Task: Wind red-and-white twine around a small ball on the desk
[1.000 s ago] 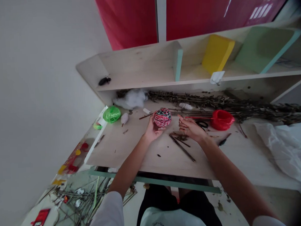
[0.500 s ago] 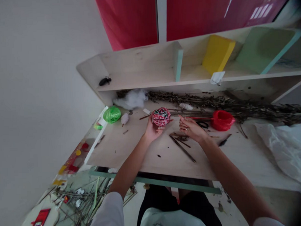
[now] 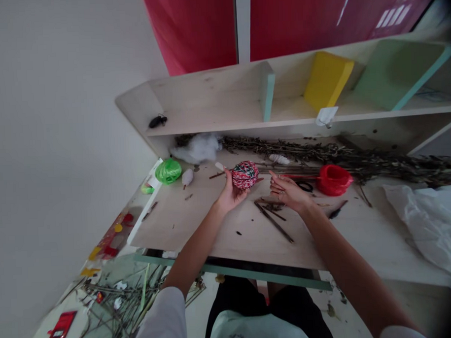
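Observation:
My left hand [image 3: 230, 193] cups a ball of red, white and green twine [image 3: 244, 174] a little above the desk [image 3: 198, 224]. My right hand [image 3: 287, 191] hovers just right of the ball with its fingers loosely spread and nothing visible in them. Under that hand lie a few dark twigs [image 3: 273, 217] on the desk top.
A long bundle of dry branches [image 3: 343, 157] runs along the back of the desk. A red twine roll [image 3: 334, 179], black scissors [image 3: 304, 186], a green twine roll [image 3: 168, 171], white fluff [image 3: 195, 149] and a white plastic sheet [image 3: 427, 221] lie around. More twigs litter the floor [image 3: 119, 301] at left.
The left hand has turned the twine ball slightly and raised it a little. The right hand has barely shifted.

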`<state>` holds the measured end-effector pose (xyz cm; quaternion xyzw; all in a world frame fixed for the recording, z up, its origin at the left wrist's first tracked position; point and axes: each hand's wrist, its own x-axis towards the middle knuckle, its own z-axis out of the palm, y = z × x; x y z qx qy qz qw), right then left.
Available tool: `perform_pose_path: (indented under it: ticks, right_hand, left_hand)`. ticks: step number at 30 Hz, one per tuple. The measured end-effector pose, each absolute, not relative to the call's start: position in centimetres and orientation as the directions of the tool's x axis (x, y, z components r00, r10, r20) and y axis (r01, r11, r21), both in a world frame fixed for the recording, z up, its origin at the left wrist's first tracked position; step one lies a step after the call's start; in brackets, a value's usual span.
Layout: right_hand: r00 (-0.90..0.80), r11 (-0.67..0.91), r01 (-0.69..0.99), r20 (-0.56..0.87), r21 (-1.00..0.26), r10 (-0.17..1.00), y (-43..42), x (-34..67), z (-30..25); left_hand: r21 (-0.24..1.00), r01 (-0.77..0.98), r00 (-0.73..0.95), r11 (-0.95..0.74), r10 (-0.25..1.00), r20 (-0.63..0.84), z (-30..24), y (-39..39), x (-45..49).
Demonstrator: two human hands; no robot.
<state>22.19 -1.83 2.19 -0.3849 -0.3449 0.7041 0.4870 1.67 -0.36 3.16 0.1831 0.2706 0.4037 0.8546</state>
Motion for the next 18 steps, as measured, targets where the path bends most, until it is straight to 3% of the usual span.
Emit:
perform_pose_path:
  ticks: [7,18]
  right_hand:
    - [-0.241,-0.301,-0.443,-0.211,-0.844,0.947,-1.88,22.08,2.3]
    - [-0.216,-0.279,-0.451,-0.2,-0.848,0.956,-1.89,22.1,2.48]
  left_hand:
    - [0.558,-0.566,0.501,0.607,0.791,-0.352,2.69,-0.18,1.56]
    - [0.474,-0.592,0.56,0.651,0.756,-0.339,2.76,0.42,1.42]
